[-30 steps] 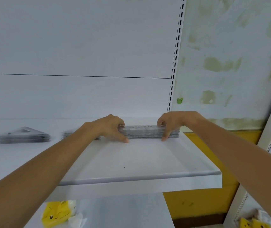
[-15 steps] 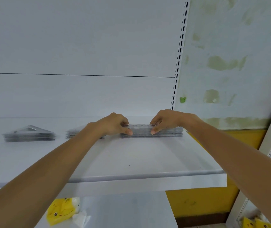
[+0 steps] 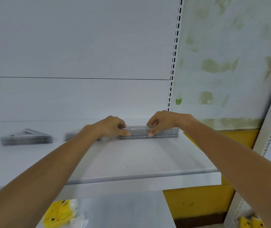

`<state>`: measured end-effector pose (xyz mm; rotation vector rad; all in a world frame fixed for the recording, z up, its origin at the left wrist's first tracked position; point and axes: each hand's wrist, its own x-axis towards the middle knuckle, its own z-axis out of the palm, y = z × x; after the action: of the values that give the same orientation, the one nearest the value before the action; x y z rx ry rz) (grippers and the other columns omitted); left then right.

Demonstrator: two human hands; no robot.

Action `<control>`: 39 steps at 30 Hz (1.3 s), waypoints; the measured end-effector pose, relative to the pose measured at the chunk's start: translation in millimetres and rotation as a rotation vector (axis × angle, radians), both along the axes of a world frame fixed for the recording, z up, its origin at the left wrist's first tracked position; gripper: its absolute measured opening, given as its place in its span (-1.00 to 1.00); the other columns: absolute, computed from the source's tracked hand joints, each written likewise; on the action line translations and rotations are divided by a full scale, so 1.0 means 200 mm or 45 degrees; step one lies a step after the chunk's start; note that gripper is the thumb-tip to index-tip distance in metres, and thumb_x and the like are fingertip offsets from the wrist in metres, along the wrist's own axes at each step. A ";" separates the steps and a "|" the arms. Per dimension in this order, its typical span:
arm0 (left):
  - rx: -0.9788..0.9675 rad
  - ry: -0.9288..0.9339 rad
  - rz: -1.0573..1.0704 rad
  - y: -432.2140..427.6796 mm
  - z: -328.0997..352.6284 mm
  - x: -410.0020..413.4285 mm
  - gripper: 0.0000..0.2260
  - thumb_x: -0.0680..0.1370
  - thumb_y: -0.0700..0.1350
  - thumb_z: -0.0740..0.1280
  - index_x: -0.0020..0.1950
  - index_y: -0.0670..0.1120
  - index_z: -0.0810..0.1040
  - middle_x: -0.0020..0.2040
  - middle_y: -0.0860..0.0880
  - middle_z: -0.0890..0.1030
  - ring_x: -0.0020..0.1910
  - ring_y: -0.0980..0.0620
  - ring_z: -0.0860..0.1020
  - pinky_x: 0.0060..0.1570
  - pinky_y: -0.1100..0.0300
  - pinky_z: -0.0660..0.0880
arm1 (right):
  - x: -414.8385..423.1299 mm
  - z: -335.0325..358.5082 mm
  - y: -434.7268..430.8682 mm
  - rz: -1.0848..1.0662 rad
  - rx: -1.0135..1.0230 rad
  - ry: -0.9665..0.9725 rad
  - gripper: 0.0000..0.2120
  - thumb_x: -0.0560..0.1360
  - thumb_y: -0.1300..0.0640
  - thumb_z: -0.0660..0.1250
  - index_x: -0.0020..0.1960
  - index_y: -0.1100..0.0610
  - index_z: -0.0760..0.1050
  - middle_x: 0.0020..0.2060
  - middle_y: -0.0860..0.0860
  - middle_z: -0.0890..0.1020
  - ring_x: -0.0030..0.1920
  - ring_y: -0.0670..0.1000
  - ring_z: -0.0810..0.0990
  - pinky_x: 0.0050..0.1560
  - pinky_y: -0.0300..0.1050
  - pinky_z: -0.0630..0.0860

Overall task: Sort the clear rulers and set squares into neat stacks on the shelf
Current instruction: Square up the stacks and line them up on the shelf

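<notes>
Both bare forearms reached up and forward onto the white shelf (image 3: 131, 162). The left hand (image 3: 113, 127) was curled, with its thumb pressed to the front edge of the stack of rulers (image 3: 138, 133) and its fingers hooked over the top. The right hand (image 3: 162, 123) mirrored it just to the right, thumb low at the front and fingers bent over the top ruler. Together they gripped the stack near its left half.

Three stacks lay in a row near the back of the shelf. At the far left was a stack of set squares (image 3: 27, 137), well apart from the hands. A middle stack (image 3: 72, 136) was partly hidden behind the left forearm, so its kind could not be told. The ruler stack lay at the right end.

The rulers were clear, long and flat, several layers deep with fairly even edges. Their markings were too blurred to read.
</notes>
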<state>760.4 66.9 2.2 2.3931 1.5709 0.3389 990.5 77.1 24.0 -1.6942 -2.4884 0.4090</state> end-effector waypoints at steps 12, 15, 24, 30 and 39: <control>-0.187 -0.573 0.340 -0.13 0.02 0.06 -0.31 0.49 0.38 -0.14 0.53 0.05 -0.05 0.53 0.06 0.07 0.49 -0.01 0.10 0.37 -0.02 0.12 | 0.22 -0.10 -0.07 -0.610 -0.164 1.208 -0.32 0.53 -0.30 -0.07 0.45 0.15 0.20 0.38 0.15 0.35 0.37 0.08 0.34 0.29 -0.10 0.26; -0.246 -0.718 0.334 -0.14 0.02 0.09 -0.30 0.50 0.38 -0.14 0.52 0.01 0.01 0.52 -0.01 0.13 0.48 -0.02 0.15 0.43 -0.01 0.09 | 0.21 -0.14 -0.09 -0.620 -0.201 1.450 -0.29 0.51 -0.33 -0.08 0.46 0.13 0.18 0.39 0.18 0.31 0.31 0.07 0.34 0.24 -0.12 0.27; -0.379 -1.210 0.413 -0.14 -0.01 0.17 -0.41 0.58 0.26 -0.06 0.53 0.00 0.00 0.54 -0.01 0.05 0.50 -0.03 0.07 0.46 0.02 0.04 | 0.20 -0.22 -0.08 -0.655 -0.249 1.622 -0.25 0.50 -0.36 -0.12 0.49 0.13 0.11 0.44 0.11 0.27 0.48 0.06 0.13 0.50 0.04 -0.05; -0.370 -1.314 0.469 -0.13 -0.05 0.19 -0.44 0.59 0.22 -0.03 0.52 -0.01 0.03 0.53 0.01 0.07 0.50 -0.03 0.08 0.42 0.02 0.05 | 0.19 -0.25 -0.08 -0.652 -0.214 1.679 -0.28 0.53 -0.32 -0.07 0.47 0.18 0.14 0.43 0.10 0.29 0.44 0.03 0.21 0.45 -0.03 0.03; -0.390 -1.371 0.466 -0.12 -0.11 0.18 -0.44 0.56 0.25 0.03 0.51 0.05 0.10 0.52 0.02 0.12 0.48 -0.01 0.13 0.44 0.02 0.08 | 0.17 -0.25 -0.07 -0.650 -0.197 1.606 -0.20 0.50 -0.36 -0.08 0.49 0.22 0.06 0.47 0.08 0.20 0.47 0.06 0.16 0.50 0.05 0.00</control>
<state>796.3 43.6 -19.9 1.2521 1.3234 1.1199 1025.4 62.6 -26.9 -1.3242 -1.1150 1.1439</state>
